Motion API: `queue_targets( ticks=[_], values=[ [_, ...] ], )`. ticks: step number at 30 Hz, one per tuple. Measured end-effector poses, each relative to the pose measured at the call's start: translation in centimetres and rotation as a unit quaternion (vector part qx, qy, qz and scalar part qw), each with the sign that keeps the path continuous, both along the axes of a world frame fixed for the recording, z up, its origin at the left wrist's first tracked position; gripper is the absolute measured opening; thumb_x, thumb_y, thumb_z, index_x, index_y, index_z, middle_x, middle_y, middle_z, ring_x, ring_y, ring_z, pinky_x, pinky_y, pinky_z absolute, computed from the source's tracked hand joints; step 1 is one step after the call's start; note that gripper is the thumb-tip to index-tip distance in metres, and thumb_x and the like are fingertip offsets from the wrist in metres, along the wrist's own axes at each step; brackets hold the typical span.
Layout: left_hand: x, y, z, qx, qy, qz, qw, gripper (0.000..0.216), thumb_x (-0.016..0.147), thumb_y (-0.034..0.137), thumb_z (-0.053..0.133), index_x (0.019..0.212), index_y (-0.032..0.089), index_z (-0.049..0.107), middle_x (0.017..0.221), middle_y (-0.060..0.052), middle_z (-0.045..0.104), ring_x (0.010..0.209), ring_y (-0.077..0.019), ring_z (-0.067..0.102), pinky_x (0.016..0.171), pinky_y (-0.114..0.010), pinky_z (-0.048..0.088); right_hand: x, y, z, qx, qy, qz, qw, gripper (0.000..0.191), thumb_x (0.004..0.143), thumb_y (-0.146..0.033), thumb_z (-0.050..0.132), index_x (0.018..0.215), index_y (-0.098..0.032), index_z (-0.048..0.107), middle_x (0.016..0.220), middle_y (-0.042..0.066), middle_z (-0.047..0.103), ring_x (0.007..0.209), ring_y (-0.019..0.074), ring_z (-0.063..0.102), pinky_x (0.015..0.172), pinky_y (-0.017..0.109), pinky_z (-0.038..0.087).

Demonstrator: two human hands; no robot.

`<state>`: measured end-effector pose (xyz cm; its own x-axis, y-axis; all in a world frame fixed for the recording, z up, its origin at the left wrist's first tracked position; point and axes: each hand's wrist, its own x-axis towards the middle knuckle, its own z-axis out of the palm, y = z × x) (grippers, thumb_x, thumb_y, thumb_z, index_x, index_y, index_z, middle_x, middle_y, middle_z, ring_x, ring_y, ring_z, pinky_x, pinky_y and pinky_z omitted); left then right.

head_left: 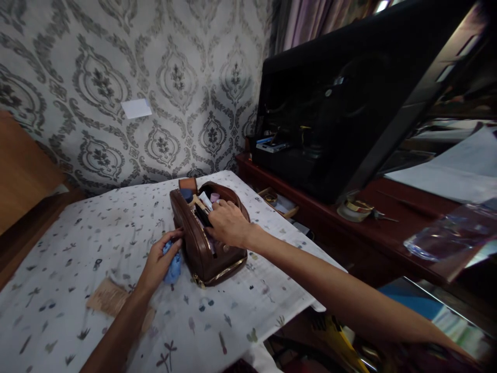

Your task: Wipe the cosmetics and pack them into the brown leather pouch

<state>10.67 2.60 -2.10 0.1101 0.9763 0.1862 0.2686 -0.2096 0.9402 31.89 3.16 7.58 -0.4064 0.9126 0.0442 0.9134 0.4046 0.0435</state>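
Note:
A brown zipped bag (199, 251) stands on the patterned cloth with its top unzipped. Inside it show a white tube (205, 200), a pink-capped item (215, 197), a dark blue round lid (187, 195) and a tan stick-like item (197, 201). My right hand (229, 223) reaches into the opening from the right, fingers curled down among the contents; its fingertips and whatever they grip are hidden. At the bag's left side, my left hand (165, 254) curls round a crumpled light blue cloth-like thing (173, 268), its fingertips against the leather.
On the white printed cloth (128, 228), a beige flat item (107, 296) lies partly behind my left forearm. To the right, a red-brown desk (373, 228) carries a large black screen (330, 109), papers (454, 166) and a round container (355, 210). A small drawer (285, 205) stands open.

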Motion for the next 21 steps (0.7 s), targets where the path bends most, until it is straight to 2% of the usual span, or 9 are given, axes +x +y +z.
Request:
queue_targets(
  ticks=[8, 14, 21],
  values=[
    [-0.16, 0.03, -0.25, -0.002, -0.001, -0.006, 1.000, 0.050, 0.078, 0.059, 0.067, 0.106, 0.017, 0.072, 0.132, -0.012, 0.067, 0.126, -0.0308, 0.058, 0.113, -0.042, 0.039, -0.31, 0.32, -0.63, 0.004, 0.042, -0.034, 0.999, 0.037, 0.088, -0.034, 0.065, 0.113, -0.008, 0.069, 0.115, 0.020, 0.071, 0.118, 0.0328, 0.060, 0.100, 0.041, 0.046],
    [-0.07, -0.10, -0.03, 0.002, -0.004, -0.009, 1.000, 0.050, 0.078, 0.060, 0.067, 0.105, 0.018, 0.073, 0.128, -0.012, 0.069, 0.125, -0.0311, 0.059, 0.113, -0.043, 0.039, -0.49, 0.23, -0.35, 0.004, 0.050, -0.041, 0.998, 0.037, 0.088, -0.037, 0.065, 0.113, -0.010, 0.067, 0.113, 0.019, 0.072, 0.115, 0.0323, 0.063, 0.098, 0.041, 0.047],
    [-0.14, -0.01, -0.14, -0.002, -0.004, -0.011, 1.000, 0.051, 0.078, 0.061, 0.067, 0.105, 0.018, 0.073, 0.130, -0.012, 0.068, 0.125, -0.0311, 0.058, 0.112, -0.042, 0.039, -0.31, 0.03, -0.18, 0.004, 0.063, -0.033, 0.997, 0.037, 0.094, -0.040, 0.057, 0.119, -0.012, 0.062, 0.110, 0.017, 0.074, 0.111, 0.0308, 0.065, 0.096, 0.041, 0.046]
  ],
)
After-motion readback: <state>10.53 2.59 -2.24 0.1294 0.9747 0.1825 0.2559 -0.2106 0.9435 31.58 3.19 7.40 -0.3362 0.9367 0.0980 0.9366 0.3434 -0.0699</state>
